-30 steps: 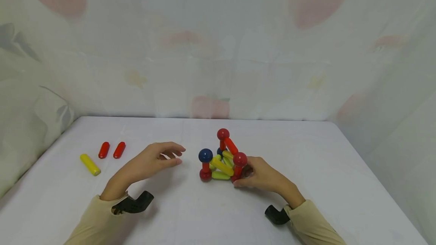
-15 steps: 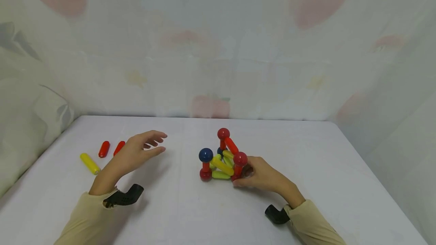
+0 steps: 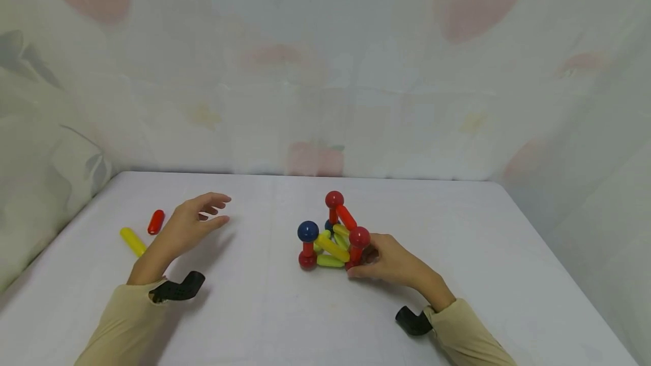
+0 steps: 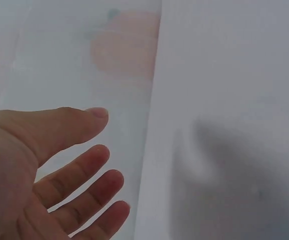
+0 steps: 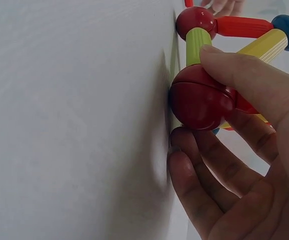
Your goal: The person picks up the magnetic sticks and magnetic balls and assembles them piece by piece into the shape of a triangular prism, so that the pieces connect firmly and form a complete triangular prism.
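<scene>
A frame of magnetic sticks and balls stands on the table, with a blue ball [image 3: 308, 231] on top at the left and red balls on the other upper corners. A slanting yellow stick [image 3: 331, 248] leads down from the blue ball. My right hand [image 3: 389, 261] grips the frame's lower right corner; the right wrist view shows thumb and fingers around a red ball [image 5: 199, 100], the thumb reaching a light green stick [image 5: 198, 42]. My left hand [image 3: 185, 227], raised over the table at the left, holds nothing; its fingers [image 4: 97, 192] are loosely bent.
Beyond the left hand lies a loose red stick [image 3: 156, 222]. A loose yellow stick [image 3: 133, 241] is partly covered by the left wrist. Patterned cloth [image 3: 407, 72] hangs behind the white table [image 3: 458, 225].
My left hand has moved left, away from the frame, and now hides the second loose red stick. The right hand and the frame stay in place.
</scene>
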The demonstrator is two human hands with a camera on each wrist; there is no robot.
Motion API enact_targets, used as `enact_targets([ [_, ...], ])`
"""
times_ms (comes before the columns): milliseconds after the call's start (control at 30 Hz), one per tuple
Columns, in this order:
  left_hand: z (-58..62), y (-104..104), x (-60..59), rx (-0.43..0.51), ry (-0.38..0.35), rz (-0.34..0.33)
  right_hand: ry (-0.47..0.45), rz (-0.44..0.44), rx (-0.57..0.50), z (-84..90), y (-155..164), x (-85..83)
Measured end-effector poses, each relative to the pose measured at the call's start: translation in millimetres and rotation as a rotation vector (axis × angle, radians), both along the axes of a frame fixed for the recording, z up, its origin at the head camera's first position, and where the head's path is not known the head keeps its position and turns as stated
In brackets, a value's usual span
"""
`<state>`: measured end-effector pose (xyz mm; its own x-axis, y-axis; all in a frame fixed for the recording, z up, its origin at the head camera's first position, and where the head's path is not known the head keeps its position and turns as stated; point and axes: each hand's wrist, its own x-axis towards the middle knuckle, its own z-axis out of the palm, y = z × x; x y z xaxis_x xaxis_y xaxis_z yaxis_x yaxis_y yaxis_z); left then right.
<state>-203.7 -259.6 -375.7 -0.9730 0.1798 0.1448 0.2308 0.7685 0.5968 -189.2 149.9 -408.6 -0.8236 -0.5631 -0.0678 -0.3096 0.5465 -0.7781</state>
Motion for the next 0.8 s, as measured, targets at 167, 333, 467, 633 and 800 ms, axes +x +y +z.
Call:
enact_targets([
  [167,-3.4,-9.7,-0.1,-0.028,-0.031,0.031,-0.007,-0.002,-0.007,0.1,-0.9,0.9],
  [333,-5.1,-21.8,-0.2,-0.042,-0.06,0.041,-0.005,-0.005,-0.008,0.1,-1.8,1.5],
  [467,-7.6,-30.6,-0.7,-0.072,-0.067,0.076,-0.007,-0.008,-0.008,0.3,-2.0,1.8],
  [633,-13.8,-38.3,-2.5,-0.099,-0.065,0.11,-0.012,-0.01,-0.008,0.8,-1.8,2.1],
  [800,-18.9,-41.9,-4.3,-0.1,-0.066,0.119,-0.018,-0.017,-0.009,1.1,-1.4,2.4],
])
